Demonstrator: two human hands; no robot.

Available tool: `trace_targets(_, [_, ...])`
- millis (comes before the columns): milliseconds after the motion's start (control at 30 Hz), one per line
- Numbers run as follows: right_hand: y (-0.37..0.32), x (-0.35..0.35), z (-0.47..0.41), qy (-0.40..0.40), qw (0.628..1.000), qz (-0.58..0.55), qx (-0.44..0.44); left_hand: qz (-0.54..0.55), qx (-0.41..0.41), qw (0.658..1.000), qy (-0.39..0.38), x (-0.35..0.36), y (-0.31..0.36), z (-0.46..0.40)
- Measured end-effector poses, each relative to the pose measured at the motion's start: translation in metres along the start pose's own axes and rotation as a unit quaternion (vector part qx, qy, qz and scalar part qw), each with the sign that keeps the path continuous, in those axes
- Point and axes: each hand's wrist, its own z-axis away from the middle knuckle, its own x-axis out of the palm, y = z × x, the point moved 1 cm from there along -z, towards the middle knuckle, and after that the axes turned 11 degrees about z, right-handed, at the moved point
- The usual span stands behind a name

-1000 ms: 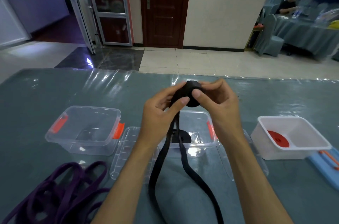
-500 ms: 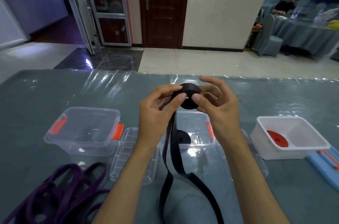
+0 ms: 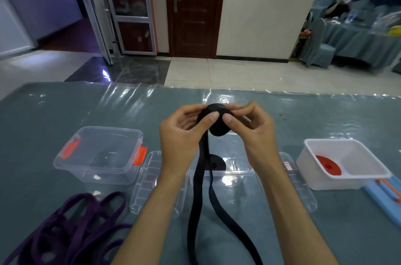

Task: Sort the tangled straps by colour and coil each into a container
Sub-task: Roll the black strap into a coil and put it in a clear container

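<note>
A black strap roll (image 3: 218, 128) is held above the table between both hands. My left hand (image 3: 182, 134) pinches its left side with thumb and fingers; my right hand (image 3: 253, 130) grips its right side. The loose black strap tail (image 3: 198, 188) hangs down in two strands toward the front edge. Below the hands stands a clear box (image 3: 230, 174) with another black coil (image 3: 213, 162) inside. A purple strap tangle (image 3: 65, 230) lies at the front left. A red coil (image 3: 327, 165) sits in the white tub (image 3: 355, 180) on the right.
A clear box with orange clips (image 3: 97, 154) stands at the left, holding nothing I can make out. Two clear lids (image 3: 152, 182) (image 3: 297, 186) lie beside the middle box. A blue lid with orange clips (image 3: 384, 195) lies at the far right.
The roll has turned between my fingers and the hanging black tail has shifted and shortened slightly. Both hands stay above the middle box.
</note>
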Motion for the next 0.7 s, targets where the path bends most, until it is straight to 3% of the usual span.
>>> trace_targets(67, [-0.002, -0.004, -0.002, 0.001, 1.0, 0.002, -0.001, 0.015, 0.006, 1.0, 0.026, 0.003, 0.0, 0.001])
trace_targets(233, [0.004, -0.007, -0.001, 0.017, 1.0, -0.005, 0.003, 0.018, -0.026, 0.998, -0.055, 0.002, -0.004, 0.002])
trace_targets(400, [0.002, -0.016, 0.0, -0.006, 0.999, 0.037, 0.015, 0.01, 0.001, 0.999, -0.033, 0.004, -0.007, 0.008])
trace_targets(567, [0.005, -0.012, 0.005, 0.012, 1.0, -0.002, 0.008, 0.009, -0.046, 0.996, -0.073, 0.002, -0.005, 0.004])
trace_targets(700, [0.002, -0.015, 0.003, 0.01, 1.0, 0.022, 0.001, -0.003, -0.023, 0.999, -0.031, 0.004, 0.001, 0.003])
